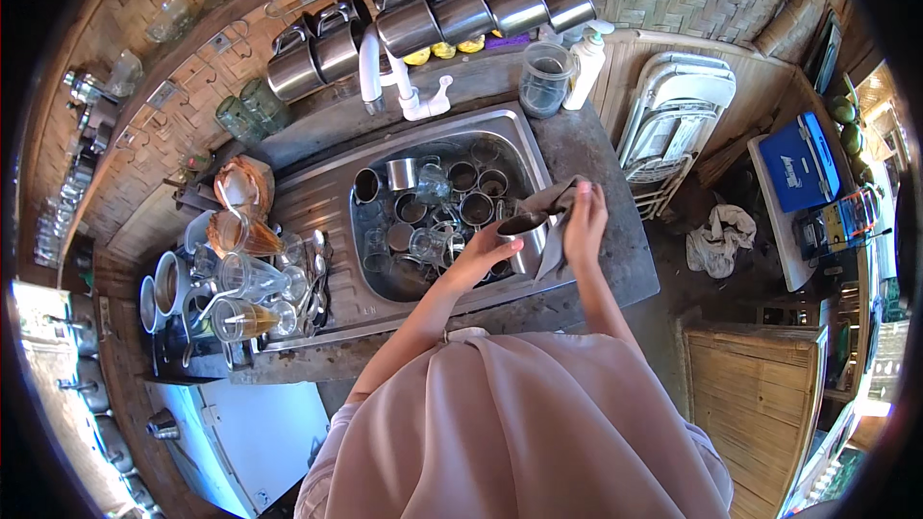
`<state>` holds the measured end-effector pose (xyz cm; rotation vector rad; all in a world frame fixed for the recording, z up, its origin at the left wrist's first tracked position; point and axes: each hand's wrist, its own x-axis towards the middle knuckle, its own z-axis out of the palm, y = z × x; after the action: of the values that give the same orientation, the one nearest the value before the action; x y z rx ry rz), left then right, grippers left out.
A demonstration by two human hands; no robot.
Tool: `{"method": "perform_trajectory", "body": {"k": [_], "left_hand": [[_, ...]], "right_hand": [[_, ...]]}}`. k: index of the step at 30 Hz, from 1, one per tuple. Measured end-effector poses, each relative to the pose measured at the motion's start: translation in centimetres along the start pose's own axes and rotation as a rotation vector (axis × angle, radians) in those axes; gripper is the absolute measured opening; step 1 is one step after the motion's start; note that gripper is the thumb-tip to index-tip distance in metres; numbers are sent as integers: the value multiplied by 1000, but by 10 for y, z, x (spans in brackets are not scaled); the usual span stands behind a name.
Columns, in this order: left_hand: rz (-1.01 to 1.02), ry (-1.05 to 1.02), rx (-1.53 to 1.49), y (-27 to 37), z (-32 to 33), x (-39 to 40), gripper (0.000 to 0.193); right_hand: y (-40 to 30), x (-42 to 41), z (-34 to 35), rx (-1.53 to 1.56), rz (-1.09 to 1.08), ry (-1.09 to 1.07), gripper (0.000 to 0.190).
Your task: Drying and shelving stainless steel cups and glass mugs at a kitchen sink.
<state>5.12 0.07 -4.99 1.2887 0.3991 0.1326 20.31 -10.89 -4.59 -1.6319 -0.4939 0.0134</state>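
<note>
My left hand (484, 254) grips a stainless steel mug (532, 246) over the right end of the sink, its mouth tilted up. Beside it, my right hand (585, 223) holds a grey-brown cloth (554, 231) that hangs against the mug's right side. Below lies the stainless steel sink basin (537, 151), crowded with several metal mugs (476, 209) and clear glass mugs (433, 184). The inside of the held mug is dark, and its handle cannot be made out.
A white faucet (411, 94) rises behind the basin, under a row of hanging steel mugs (461, 11). A glass jar (544, 79) and a white pump bottle (585, 68) stand at the back right corner. Dirty glasses (252, 277) and spoons (317, 281) crowd the left drainboard.
</note>
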Motion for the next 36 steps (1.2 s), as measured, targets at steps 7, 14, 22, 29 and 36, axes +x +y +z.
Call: {"method": "perform_trajectory", "body": {"k": [7,14,22,29,36], "left_hand": [[92,-109,-63,-11,2,18,68],[210,-85,-15,-3,8,10,61],[488,151,372,15,-8,-8,74],[641,284,756,36,-18,-38,90],[303,294,-346,13,-57,-73,52]], "right_hand": [[86,11,-67,-503,256,-30,57],[48,-12,-44,-932,-18,-28,45],[-37,-42,-2,76,-42,-308,27],[-13,-54,23,171,73,-396,20],[-56,-62,62,593,522,-601,21]]}}
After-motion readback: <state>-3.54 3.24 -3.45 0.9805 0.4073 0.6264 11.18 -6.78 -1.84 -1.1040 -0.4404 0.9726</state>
